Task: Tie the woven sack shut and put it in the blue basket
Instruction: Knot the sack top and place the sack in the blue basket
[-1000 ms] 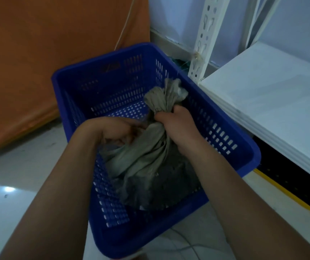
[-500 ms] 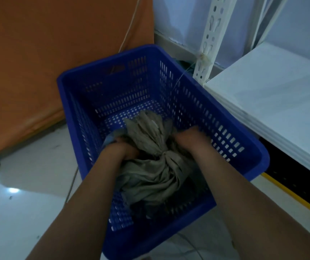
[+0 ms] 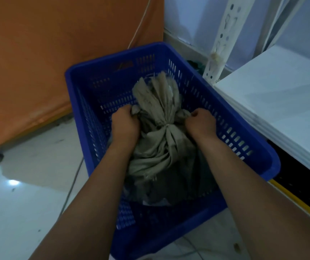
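The grey-beige woven sack lies inside the blue basket, its neck cinched with a tie and the loose top fanned toward the far wall. My left hand grips the sack's fabric on the left of the neck. On the right of the neck, my right hand has its fingers curled tight against the sack's fabric. Both forearms reach down into the basket and hide part of the sack's lower body.
The basket stands on a pale glossy floor. An orange cloth hangs at the back left. A white shelf board and a perforated white upright stand close on the right. A thin cable runs along the floor.
The sack went from held up by its neck to lying low in the basket. Both hands moved down with it and now sit at either side of the tied neck.
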`<state>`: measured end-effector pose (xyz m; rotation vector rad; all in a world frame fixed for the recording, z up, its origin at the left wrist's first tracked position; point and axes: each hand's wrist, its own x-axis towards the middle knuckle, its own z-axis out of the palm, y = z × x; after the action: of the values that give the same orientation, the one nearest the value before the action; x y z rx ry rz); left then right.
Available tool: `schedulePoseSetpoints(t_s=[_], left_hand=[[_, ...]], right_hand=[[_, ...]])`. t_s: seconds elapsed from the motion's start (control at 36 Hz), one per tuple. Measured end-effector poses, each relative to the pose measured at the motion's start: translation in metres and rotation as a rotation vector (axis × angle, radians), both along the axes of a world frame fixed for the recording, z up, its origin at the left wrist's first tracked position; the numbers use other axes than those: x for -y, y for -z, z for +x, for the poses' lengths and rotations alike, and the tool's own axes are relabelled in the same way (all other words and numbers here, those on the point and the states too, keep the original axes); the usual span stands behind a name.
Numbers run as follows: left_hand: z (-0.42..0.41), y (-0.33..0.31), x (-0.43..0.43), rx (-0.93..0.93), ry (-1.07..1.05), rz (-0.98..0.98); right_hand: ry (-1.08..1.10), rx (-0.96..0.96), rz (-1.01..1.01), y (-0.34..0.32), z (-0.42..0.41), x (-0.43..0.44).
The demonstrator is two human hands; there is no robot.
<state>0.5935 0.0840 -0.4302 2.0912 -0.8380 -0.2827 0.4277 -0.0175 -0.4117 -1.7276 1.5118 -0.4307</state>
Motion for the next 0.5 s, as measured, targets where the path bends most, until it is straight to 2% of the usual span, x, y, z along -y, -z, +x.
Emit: schedulePoseSetpoints(t_s=[0.08, 0.14, 0.22, 0.31, 0.33, 0.39, 0.44, 0.5], left_hand=[[0.01, 0.0, -0.003, -0.191, 0.051, 0.322], [0.018, -0.005, -0.006, -0.201, 0.104, 0.519], [0.017, -0.022, -0.009, -0.134, 0.238, 0.557], [-0.011, -0.025, -0.009, -0.115, 0.493, 0.7], [-0.023, -0.019, -0.009, -0.042, 0.58, 0.761], [-0.035, 0.013, -0.014, 0.077, 0.671, 0.983], [-0.036, 0.044, -0.024, 0.174, 0.692, 1.194], [-0.033, 0.053, -0.035, 0.232, 0.683, 1.328]], right_hand=[[0.001, -0.067, 0.132, 0.014, -0.014, 0.0], [0.01, -0.079, 0.161, 0.024, -0.022, -0.002], [0.074, 0.074, -0.135, 0.017, -0.018, -0.007], [-0.152, 0.118, -0.331, 0.007, 0.002, -0.018], [-0.262, 0.076, -0.32, 0.014, 0.01, -0.021], [-0.445, -0.083, -0.161, 0.029, 0.02, -0.029], [-0.575, -0.192, 0.027, 0.046, 0.022, -0.037], [-0.693, -0.232, 0.075, 0.053, 0.018, -0.045]])
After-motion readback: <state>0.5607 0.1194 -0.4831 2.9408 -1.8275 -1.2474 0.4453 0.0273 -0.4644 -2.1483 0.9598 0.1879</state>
